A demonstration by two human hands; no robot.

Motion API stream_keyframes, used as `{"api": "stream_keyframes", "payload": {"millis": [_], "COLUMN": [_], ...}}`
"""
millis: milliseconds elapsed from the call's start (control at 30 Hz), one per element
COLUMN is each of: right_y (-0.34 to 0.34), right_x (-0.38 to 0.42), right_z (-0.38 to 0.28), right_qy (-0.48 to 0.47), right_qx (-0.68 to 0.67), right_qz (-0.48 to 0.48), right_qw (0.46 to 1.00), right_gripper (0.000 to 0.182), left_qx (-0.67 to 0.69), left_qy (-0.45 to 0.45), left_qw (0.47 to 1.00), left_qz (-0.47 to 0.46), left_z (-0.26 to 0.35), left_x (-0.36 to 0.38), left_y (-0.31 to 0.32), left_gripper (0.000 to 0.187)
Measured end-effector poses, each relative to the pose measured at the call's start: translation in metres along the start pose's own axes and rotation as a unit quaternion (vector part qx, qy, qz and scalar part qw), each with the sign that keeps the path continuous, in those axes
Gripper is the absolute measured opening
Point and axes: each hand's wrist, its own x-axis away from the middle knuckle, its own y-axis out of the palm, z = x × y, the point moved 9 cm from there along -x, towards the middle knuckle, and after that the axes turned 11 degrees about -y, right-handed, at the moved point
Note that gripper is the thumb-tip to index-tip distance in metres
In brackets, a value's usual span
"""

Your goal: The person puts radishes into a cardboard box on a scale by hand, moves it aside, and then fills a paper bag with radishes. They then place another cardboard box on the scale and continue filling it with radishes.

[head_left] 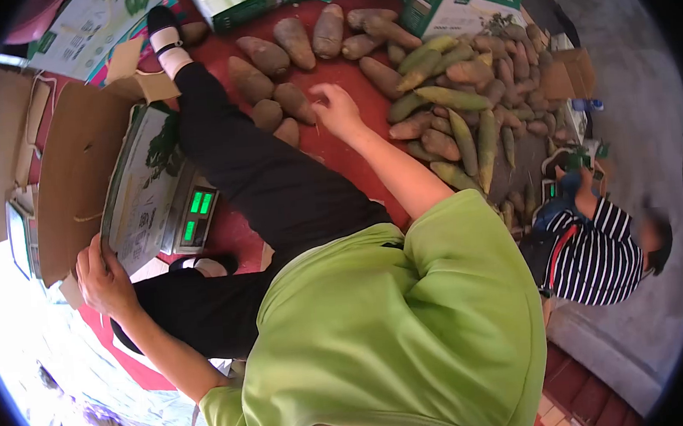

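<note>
The fingers of my left hand (105, 282) are hooked over the near edge of an opened cardboard box (84, 152), which stands on a digital scale (191, 214) with lit green digits. My right hand (337, 110) hovers over the red floor covering (353, 153), fingers loosely curled and apart, nothing between them. Its fingertips are right beside a thick brownish-red root vegetable (295, 103). Several similar roots lie in a loose arc around it, among them an upright-looking one (328, 32).
To the right lies a big heap of roots (497, 60) mixed with long green vegetables (451, 98). Printed cartons (461, 3) stand behind it. My outstretched leg (234, 149) lies between box and roots. A person in a striped shirt (594, 255) sits at far right.
</note>
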Motion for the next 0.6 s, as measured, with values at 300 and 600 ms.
{"api": "stream_keyframes", "payload": {"millis": [300,600], "right_y": [-0.113,-0.202], "right_x": [0.160,0.180], "right_z": [0.172,0.202], "right_qy": [0.228,0.292], "right_qx": [0.232,0.395], "right_qz": [-0.066,-0.032], "right_qw": [0.943,0.870], "right_gripper": [0.033,0.031], "left_qx": [-0.013,-0.006], "left_qy": [-0.015,-0.035], "left_qw": [1.000,0.999], "left_qz": [-0.005,-0.015], "left_z": [-0.005,-0.007], "left_x": [0.000,0.001], "left_y": [0.005,0.006], "left_gripper": [0.015,0.016]}}
